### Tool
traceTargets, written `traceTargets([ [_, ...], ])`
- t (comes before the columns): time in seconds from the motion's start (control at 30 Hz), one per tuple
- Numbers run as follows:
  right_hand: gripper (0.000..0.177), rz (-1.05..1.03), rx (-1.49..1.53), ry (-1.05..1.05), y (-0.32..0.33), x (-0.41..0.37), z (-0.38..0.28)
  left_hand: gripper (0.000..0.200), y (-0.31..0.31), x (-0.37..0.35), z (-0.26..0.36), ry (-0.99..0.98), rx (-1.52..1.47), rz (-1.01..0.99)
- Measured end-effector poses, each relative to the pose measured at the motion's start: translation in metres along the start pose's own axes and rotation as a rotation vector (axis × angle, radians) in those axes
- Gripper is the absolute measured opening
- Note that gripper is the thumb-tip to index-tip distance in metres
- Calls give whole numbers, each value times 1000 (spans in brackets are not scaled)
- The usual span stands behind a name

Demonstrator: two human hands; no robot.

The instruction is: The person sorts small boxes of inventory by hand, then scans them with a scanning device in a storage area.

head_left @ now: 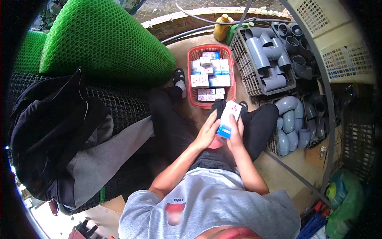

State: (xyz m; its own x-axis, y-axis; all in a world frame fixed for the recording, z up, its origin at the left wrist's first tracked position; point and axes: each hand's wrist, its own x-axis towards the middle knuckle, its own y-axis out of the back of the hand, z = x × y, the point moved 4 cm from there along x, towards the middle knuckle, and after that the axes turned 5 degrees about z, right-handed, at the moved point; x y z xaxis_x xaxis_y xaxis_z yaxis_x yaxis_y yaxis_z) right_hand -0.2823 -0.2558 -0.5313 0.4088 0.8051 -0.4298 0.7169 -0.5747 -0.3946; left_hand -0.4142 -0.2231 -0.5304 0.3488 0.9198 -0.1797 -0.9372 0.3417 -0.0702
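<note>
A white and blue box point(229, 119) with a small red mark is held upright between my two hands, above my lap. My left hand point(208, 129) presses against its left side with the fingers together. On the other side, my right hand point(236, 131) wraps round the lower right part of the box. Just beyond my hands stands a red plastic basket point(234, 85) on the floor, with several small white and blue boxes point(219, 81) in it. Some black cloth point(218, 106) lies between the basket and the held box.
Crates of grey pipe fittings point(258, 51) stand to the right, with more elbows point(288, 119) below. A large green mesh roll point(103, 44) and dark clothing point(47, 131) fill the left. A yellow bottle point(223, 28) is behind the basket. A metal bar point(294, 173) crosses at the lower right.
</note>
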Motion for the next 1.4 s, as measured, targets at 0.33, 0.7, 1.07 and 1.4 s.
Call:
traceTargets([
  [0.33,53,-166,122,-21,-2,23,72,49,12,26,62,-383,384,-220],
  [0.7,64,-36,-424,437,-63,196,50,30,105,59,-19,166,32,31],
  [1.07,66,-192,-1706,640,-227,394,118,29,118,75,-38,212,229,119],
  [1.4,77,-130,-1859,638,-218,423,162,30,118,78,-42,189,247,34],
])
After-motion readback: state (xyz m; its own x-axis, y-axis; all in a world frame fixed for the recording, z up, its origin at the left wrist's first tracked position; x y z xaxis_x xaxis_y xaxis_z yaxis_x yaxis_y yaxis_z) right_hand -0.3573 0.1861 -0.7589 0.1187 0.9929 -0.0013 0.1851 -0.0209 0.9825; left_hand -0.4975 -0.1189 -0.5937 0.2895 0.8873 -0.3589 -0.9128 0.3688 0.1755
